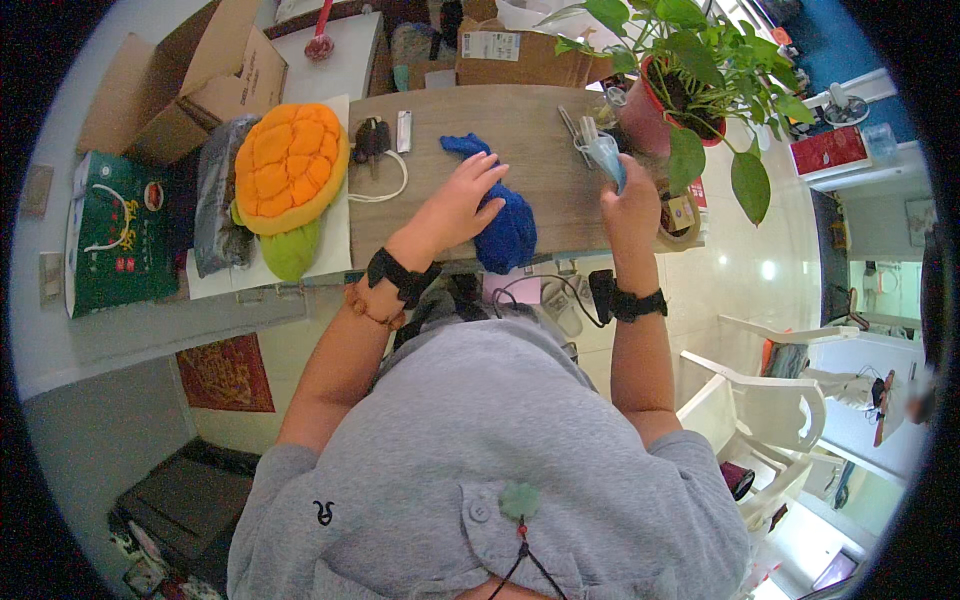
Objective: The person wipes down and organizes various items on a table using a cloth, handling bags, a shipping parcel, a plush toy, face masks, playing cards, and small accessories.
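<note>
Orange plush [292, 168] far left. I have the left hand [452, 207] over crumpled deep-blue cloth [510, 232], mid-table [565, 220], fingers slightly parted; can't tell if gripping. My right hand [632, 205] pinches a pale-blue, whitish-ended item [604, 155], kind unclear, near the potted plant [690, 60].

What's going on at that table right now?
A person's left hand is over a crumpled blue cloth on the wooden table; whether it grips the cloth is unclear. The right hand holds a light-blue item, too blurred to name, near the potted plant. Off to the left lies a plush orange cushion, with a green bag beyond it.
</note>
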A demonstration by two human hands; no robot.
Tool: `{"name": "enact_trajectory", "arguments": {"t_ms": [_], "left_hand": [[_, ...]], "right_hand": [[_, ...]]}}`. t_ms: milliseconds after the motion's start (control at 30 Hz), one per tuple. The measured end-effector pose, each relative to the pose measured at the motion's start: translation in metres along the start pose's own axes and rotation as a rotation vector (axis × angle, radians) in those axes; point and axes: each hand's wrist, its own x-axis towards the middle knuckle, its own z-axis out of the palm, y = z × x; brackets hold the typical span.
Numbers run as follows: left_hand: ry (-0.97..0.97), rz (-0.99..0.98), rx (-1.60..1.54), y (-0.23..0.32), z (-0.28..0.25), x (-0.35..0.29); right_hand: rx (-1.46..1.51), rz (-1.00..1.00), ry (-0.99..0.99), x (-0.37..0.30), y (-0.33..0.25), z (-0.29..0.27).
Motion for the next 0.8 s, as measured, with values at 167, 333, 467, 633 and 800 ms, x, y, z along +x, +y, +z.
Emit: {"name": "enact_trajectory", "arguments": {"t_ms": [167, 333, 467, 633, 800], "left_hand": [[0.066, 0.012, -0.016, 0.02, -0.017, 0.001], [0.039, 0.024, -0.039, 0.031, -0.027, -0.003], [0.054, 0.097, -0.063, 0.032, -0.022, -0.004], [-0.03, 0.1, -0.096, 0.012, -0.006, -0.016], [0.036, 0.169, -0.093, 0.016, -0.007, -0.016]], "right_hand": [[0.263, -0.274, 0.012, -0.009, -0.025, -0.006], [0.456, -0.344, -0.061, -0.042, -0.066, -0.007], [0.48, -0.393, -0.097, -0.055, -0.065, 0.006], [0.425, -0.499, -0.297, -0.044, -0.041, 0.013], [0.285, -0.413, -0.184, 0.028, -0.021, 0.041]]}}
